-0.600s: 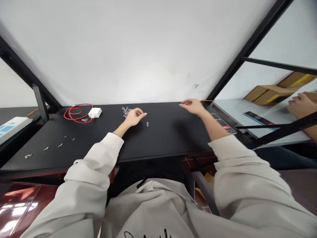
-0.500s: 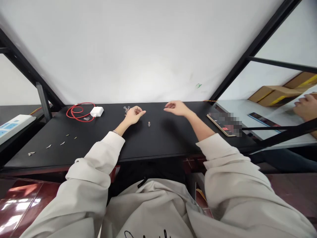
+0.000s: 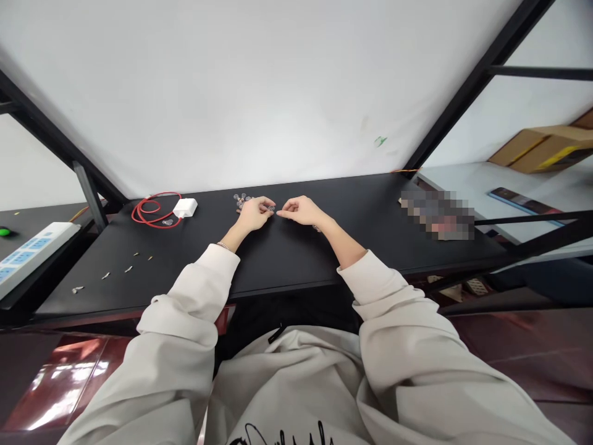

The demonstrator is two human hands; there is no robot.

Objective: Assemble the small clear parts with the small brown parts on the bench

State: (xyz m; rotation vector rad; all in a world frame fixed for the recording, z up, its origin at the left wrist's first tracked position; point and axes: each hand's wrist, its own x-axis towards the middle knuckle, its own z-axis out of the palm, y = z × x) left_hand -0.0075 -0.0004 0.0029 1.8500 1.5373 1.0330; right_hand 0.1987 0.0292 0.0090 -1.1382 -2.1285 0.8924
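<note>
My left hand (image 3: 256,214) is closed in a pinch over the black table (image 3: 278,262). A small clear plastic piece (image 3: 272,209) shows at its fingertips. Facing it, just to the right, my right hand (image 3: 301,211) has thumb and fingers drawn together; whether anything sits between them is too small to tell. Several similar clear pieces (image 3: 239,199) lie in a little cluster behind and left of my left hand. Another small item (image 3: 317,228) peeks out beside my right wrist, partly hidden by it.
A white charger (image 3: 185,207) with a coiled red cable (image 3: 147,214) lies at the left. Several tiny bits (image 3: 128,269) are scattered at front left, near a white power strip (image 3: 37,256). A blurred-out device (image 3: 438,215) lies at the right; a phone (image 3: 525,205) rests on the neighbouring table.
My right hand has moved left, close to my left hand. The small piece that lay between the hands is gone from that spot. The view has turned slightly; the other person's hand has left it.
</note>
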